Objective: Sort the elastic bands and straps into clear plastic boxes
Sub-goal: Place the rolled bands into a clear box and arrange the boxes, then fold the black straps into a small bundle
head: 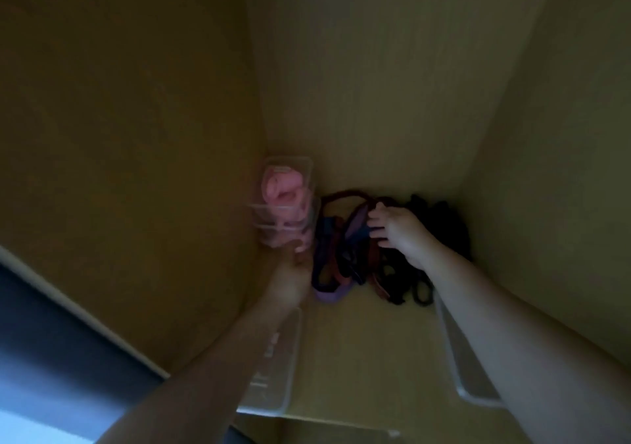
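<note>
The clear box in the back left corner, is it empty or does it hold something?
It holds something: pink rolled items show through the walls of the clear box and fill most of it.

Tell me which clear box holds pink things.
The back left corner box, by the left hand; the front left box and front right box show no pink.

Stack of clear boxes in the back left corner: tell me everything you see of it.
The stack of clear boxes stands upright in the back left corner of the shelf, against the side wall. Thin see-through plastic, seemingly two or three small boxes; blur hides the count. Soft pink rolled bands fill it. The left hand touches its base, grip unclear. The mixed pile of bands lies just to its right.
</note>
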The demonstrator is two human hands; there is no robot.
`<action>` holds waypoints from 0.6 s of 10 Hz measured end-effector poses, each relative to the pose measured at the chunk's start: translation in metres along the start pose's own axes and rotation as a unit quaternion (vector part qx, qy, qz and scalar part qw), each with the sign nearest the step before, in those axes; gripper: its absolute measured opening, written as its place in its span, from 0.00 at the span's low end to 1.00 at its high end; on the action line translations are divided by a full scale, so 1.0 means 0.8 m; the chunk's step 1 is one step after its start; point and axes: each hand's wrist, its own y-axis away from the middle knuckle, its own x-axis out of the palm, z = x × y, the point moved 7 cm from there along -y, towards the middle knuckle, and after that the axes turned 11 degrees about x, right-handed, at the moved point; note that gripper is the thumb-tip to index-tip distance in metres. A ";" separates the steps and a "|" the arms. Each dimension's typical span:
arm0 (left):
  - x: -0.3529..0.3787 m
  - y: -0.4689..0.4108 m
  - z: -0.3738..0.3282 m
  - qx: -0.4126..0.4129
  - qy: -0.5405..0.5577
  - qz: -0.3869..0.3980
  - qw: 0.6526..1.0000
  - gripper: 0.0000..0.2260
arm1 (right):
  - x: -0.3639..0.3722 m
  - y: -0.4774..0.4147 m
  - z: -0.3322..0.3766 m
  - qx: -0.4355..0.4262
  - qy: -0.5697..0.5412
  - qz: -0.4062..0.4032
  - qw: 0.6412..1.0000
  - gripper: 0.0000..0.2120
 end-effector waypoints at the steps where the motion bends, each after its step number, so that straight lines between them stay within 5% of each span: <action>1: 0.035 0.041 -0.061 0.022 0.008 0.065 0.998 0.11 | -0.052 0.056 -0.031 -0.026 0.084 -0.082 0.993 0.16; 2: 0.068 0.077 -0.083 0.041 0.001 0.124 0.991 0.15 | -0.092 0.089 -0.079 -0.003 0.163 -0.160 0.974 0.13; 4: 0.166 0.131 -0.083 0.056 0.008 0.248 0.967 0.09 | -0.114 0.101 -0.180 0.098 0.354 -0.192 0.910 0.26; 5: 0.201 0.149 -0.088 0.042 -0.007 0.312 0.949 0.12 | -0.119 0.105 -0.207 0.155 0.397 -0.170 0.888 0.23; 6: 0.222 0.159 -0.100 0.032 -0.011 0.332 0.943 0.17 | -0.110 0.122 -0.200 0.140 0.383 -0.136 0.903 0.21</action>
